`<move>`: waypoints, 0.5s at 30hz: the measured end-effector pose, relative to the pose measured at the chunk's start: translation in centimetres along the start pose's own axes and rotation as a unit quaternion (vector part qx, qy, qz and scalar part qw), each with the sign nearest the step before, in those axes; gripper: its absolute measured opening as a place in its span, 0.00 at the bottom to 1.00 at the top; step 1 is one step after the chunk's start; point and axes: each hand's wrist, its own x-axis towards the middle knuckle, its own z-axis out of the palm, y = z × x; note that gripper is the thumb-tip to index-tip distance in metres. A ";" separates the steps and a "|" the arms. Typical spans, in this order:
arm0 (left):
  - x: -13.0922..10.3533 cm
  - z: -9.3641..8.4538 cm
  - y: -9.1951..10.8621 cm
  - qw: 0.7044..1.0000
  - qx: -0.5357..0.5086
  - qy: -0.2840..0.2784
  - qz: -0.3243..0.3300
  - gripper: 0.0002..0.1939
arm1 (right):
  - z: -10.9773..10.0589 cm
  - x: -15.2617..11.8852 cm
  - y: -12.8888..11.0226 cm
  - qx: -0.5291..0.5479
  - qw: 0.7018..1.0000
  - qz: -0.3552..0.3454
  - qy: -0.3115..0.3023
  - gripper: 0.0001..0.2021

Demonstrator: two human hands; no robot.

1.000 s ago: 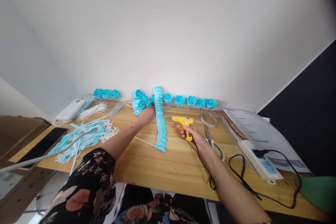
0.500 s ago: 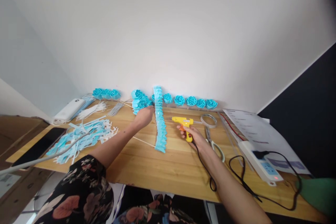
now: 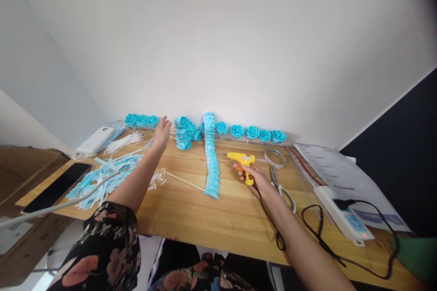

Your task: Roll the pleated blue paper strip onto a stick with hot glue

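Note:
My right hand (image 3: 254, 178) grips a yellow hot glue gun (image 3: 241, 159), its nozzle pointing left toward a long pleated light-blue strip (image 3: 211, 159). The strip runs from the wall side toward the front, with a thin stick (image 3: 186, 180) meeting its lower end. My left hand (image 3: 163, 132) reaches over the back of the table with its fingers apart, holding nothing I can see. It is between a cluster of blue ruffled flowers (image 3: 142, 121) and a bunch of blue pleated pieces (image 3: 185, 132).
Several blue flowers (image 3: 252, 132) line the wall. Scissors (image 3: 283, 188) and a tape roll (image 3: 275, 158) lie right of the glue gun, near a power strip (image 3: 344, 216) and papers (image 3: 341, 177). Blue strip scraps (image 3: 99, 181), a phone (image 3: 58, 188) and a white device (image 3: 95, 141) are left.
My left hand has left the bunch of blue pleated pieces and moved left and back, its fingers opening out. The glue gun stays in my right hand; the view shifts slightly.

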 end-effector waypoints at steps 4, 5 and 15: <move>1.8 1.7 -0.8 0.999 -0.003 -0.023 -0.044 0.28 | -0.2 0.1 0.1 0.001 1.000 0.000 0.000 0.13; 2.1 1.9 -0.9 0.998 -0.003 -0.028 -0.048 0.27 | -0.2 0.2 0.2 0.002 1.000 -0.001 0.002 0.13; 3.5 3.0 -1.8 0.999 -0.013 -0.029 -0.003 0.22 | -0.4 0.4 0.2 -0.002 1.000 0.002 -0.005 0.12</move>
